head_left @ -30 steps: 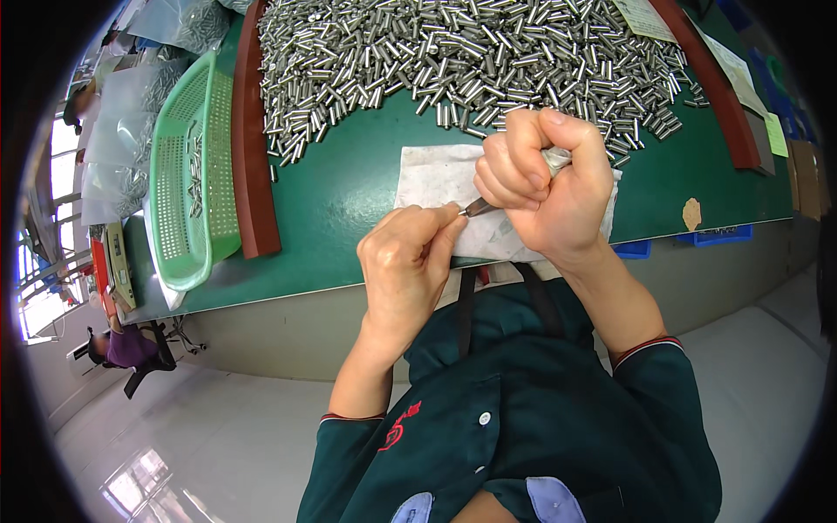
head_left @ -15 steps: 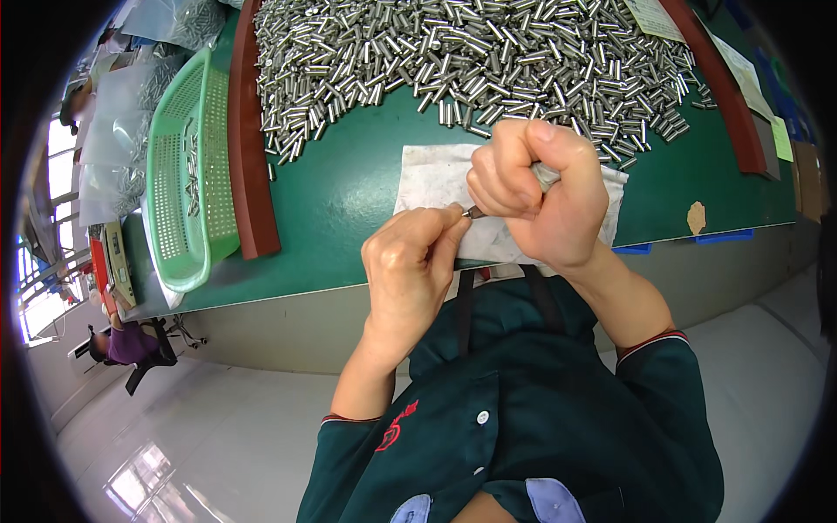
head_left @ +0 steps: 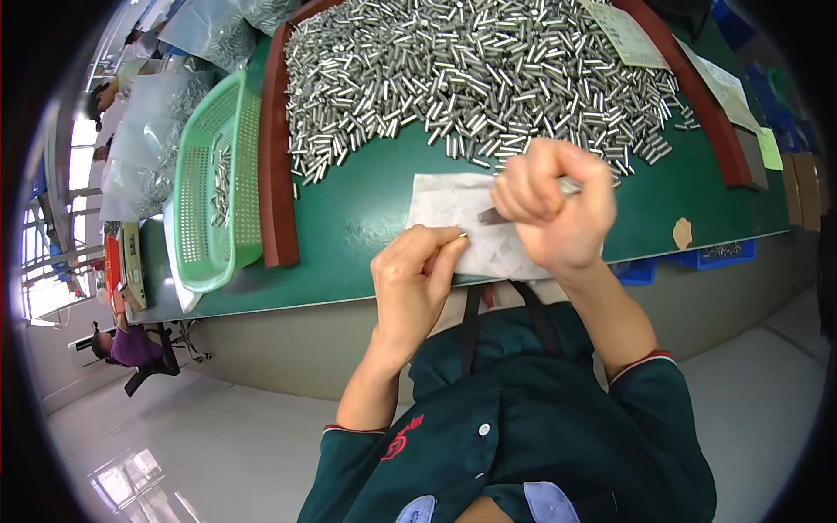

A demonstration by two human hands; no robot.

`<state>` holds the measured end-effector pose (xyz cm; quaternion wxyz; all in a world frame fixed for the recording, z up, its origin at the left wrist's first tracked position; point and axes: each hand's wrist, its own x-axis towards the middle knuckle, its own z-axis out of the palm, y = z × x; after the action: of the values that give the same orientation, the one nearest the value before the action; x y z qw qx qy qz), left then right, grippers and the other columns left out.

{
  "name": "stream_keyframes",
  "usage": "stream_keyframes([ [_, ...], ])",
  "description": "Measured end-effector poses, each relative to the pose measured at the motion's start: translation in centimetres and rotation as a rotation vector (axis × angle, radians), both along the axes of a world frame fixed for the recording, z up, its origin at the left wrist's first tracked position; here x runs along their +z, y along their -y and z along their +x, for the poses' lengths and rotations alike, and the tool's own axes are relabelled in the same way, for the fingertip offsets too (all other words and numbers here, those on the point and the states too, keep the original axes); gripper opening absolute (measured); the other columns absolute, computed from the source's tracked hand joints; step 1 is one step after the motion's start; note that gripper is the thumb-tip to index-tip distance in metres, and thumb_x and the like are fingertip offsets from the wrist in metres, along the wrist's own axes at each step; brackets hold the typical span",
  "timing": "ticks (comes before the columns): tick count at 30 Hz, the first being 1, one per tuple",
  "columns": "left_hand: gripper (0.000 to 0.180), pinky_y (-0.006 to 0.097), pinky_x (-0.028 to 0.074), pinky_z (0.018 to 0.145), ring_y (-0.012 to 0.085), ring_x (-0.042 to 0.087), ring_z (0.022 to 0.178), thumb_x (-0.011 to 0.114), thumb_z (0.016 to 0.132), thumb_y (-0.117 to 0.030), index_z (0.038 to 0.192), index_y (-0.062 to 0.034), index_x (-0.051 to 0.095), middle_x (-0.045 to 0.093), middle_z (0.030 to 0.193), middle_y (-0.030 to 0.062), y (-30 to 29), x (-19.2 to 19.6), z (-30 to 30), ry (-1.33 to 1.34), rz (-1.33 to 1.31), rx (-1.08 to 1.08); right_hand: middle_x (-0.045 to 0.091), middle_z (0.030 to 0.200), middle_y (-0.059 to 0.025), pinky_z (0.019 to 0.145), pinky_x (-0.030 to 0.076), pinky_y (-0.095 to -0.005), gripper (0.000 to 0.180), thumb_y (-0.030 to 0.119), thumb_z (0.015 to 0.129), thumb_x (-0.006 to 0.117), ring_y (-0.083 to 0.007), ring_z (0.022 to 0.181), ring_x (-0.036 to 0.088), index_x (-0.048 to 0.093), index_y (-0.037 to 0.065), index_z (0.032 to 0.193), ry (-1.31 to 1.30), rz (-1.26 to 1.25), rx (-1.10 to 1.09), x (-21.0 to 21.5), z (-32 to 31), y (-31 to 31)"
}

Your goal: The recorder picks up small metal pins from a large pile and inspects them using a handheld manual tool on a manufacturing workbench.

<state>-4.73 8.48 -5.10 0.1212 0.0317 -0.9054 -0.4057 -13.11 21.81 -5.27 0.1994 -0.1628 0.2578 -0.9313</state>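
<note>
My left hand [head_left: 410, 279] is closed in a pinch on a small metal pin [head_left: 463, 234], of which only a bright end shows past the fingertips. My right hand [head_left: 562, 209] makes a fist, slightly blurred, around a hand tool with a dark flat tip [head_left: 493, 215]. Most of that tool is hidden by the fingers, so its exact kind cannot be made out. Its tip points left and stands a little apart from the pin. Beneath both hands a smudged white cloth [head_left: 445, 196] lies on the green tabletop [head_left: 349, 213].
A big heap of metal pins [head_left: 471, 78] covers the far table between two brown rails [head_left: 277, 174]. On the left stand a green basket [head_left: 196, 227] holding some pins and bags of parts [head_left: 148, 131]. Paper sheets [head_left: 623, 35] lie at right; blue bins [head_left: 724, 253] sit below the edge.
The tool in my right hand has drawn away from the pin, to the right. My left hand keeps its pinch. The whole view has shifted slightly.
</note>
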Motion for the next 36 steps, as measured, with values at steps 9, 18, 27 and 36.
stream_keyframes([
  [9,0.016,0.017,0.025,0.047,0.0054,0.029,0.056,0.049,0.086,-0.016,0.091,-0.0015,0.049,0.041,0.07,0.001,4.5,0.3,-2.5,0.313,1.433,-0.153,0.025,0.041,0.0021,0.038,0.017,-0.0237,0.035,0.025,0.081,0.03,-0.0078,0.036,0.018,0.028,0.011,0.049,0.211,-0.108,-0.018,0.5,-1.2,-1.5],
  [18,0.026,0.021,0.032,0.05,0.011,0.038,0.062,0.046,0.08,-0.025,0.086,-0.0002,0.051,0.052,0.084,0.0123,5.2,2.1,-5.4,0.299,1.482,-0.179,0.024,0.04,0.0018,0.037,0.017,-0.0239,0.035,0.025,0.08,0.029,-0.0078,0.036,0.018,0.028,0.011,0.048,0.245,-0.081,-0.012,0.6,-1.4,-1.1],
  [27,0.016,0.03,0.031,0.041,0.0132,0.036,0.041,0.066,0.068,-0.009,0.079,-0.0019,0.058,0.036,0.045,0.004,3.9,0.5,-10.9,0.02,-0.192,-0.107,0.025,0.04,0.002,0.037,0.018,-0.0232,0.035,0.025,0.081,0.029,-0.0073,0.036,0.018,0.029,0.011,0.048,0.248,-0.079,-0.025,0.5,-1.5,-1.2],
  [36,0.009,0.018,0.028,0.043,0.0033,0.036,0.05,0.059,0.078,-0.01,0.078,-0.0031,0.054,0.05,0.064,-0.0001,5.0,0.3,-9.9,0.185,0.667,-0.026,0.025,0.04,0.0016,0.038,0.017,-0.0235,0.036,0.024,0.081,0.029,-0.0076,0.037,0.017,0.029,0.01,0.048,0.252,-0.061,-0.037,0.4,-1.5,-1.3],
])
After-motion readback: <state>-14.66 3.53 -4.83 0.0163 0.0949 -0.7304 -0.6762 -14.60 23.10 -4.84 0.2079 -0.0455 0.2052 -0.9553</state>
